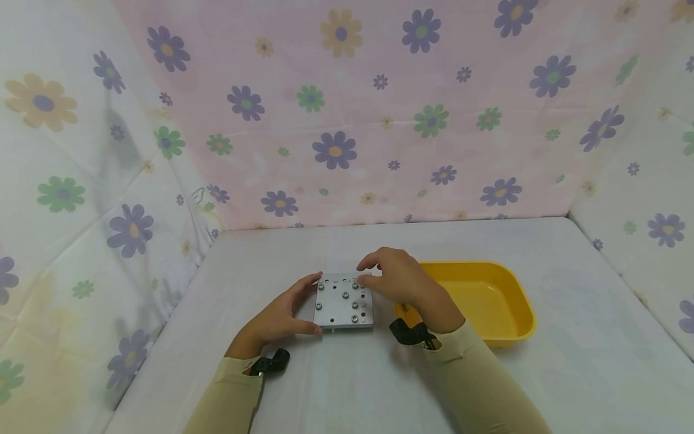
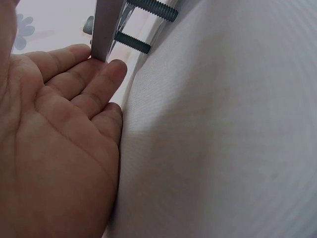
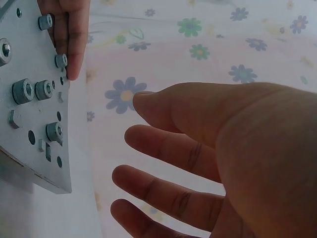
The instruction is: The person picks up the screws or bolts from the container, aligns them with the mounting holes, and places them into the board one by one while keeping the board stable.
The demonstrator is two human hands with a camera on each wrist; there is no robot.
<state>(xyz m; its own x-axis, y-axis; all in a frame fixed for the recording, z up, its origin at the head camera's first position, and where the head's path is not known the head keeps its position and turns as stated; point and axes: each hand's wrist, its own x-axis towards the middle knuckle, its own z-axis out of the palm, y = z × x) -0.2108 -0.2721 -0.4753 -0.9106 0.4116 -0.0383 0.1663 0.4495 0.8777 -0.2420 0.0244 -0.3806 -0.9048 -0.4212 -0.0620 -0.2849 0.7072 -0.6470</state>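
A square silver metal plate (image 1: pixel 337 307) carries several hex socket screws (image 1: pixel 345 295), with open holes among them. In the left wrist view, threaded screw shanks (image 2: pixel 132 42) stick out beneath it toward the table. My left hand (image 1: pixel 284 316) holds the plate's left side, thumb at the near corner and fingers at the far one. Those fingertips touch the plate's edge in the left wrist view. Over the plate's far right corner hovers my right hand (image 1: pixel 398 277), its fingers spread and holding nothing. The right wrist view shows its thumb and fingers (image 3: pixel 158 144) apart from the plate.
A yellow plastic tray (image 1: pixel 526 313) stands to the right, partly behind the right hand and forearm. White cloth (image 1: pixel 347 380) covers the table. Flower-patterned cloth walls (image 1: pixel 336 199) close off the back and both sides.
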